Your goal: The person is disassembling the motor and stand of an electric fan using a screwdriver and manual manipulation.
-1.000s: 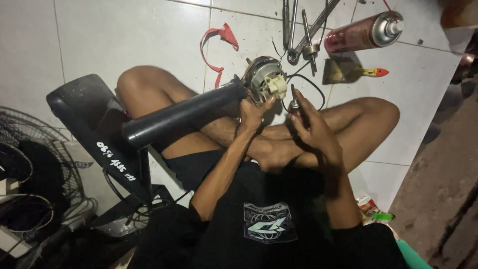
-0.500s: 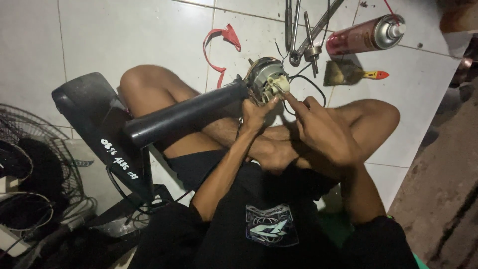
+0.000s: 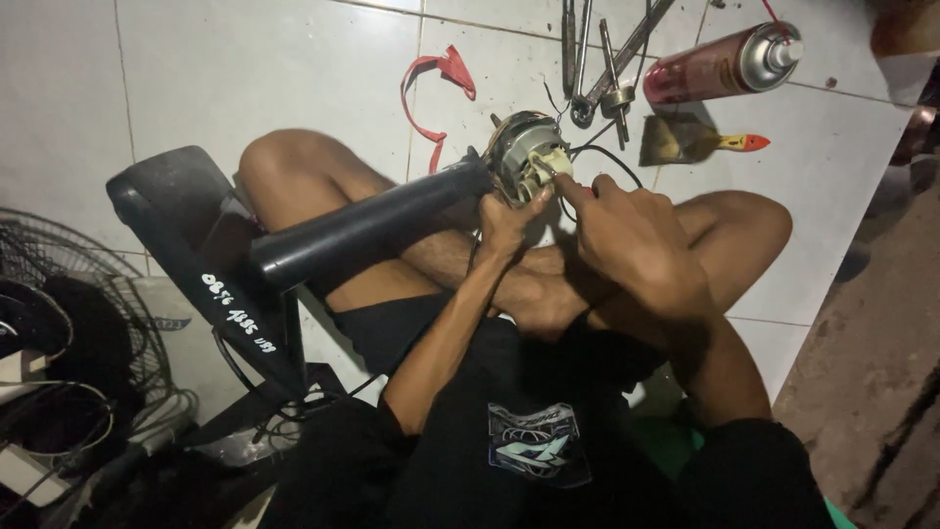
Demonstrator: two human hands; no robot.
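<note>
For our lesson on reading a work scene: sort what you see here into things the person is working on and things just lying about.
In hand:
fan motor, pinched by the left hand and right hand
black fan neck attached to the motor
black fan base

Lying about:
red spray can
paintbrush
metal hand tools
red strip
wire fan guard

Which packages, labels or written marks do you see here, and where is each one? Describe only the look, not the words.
Spray can: lying on the tiles, top right; red cylinder, silver top.
Handwritten mark: white writing on the black fan base, left of the knees.
Shirt print: pale emblem on black cloth, bottom centre.
No screens or signs.
</note>
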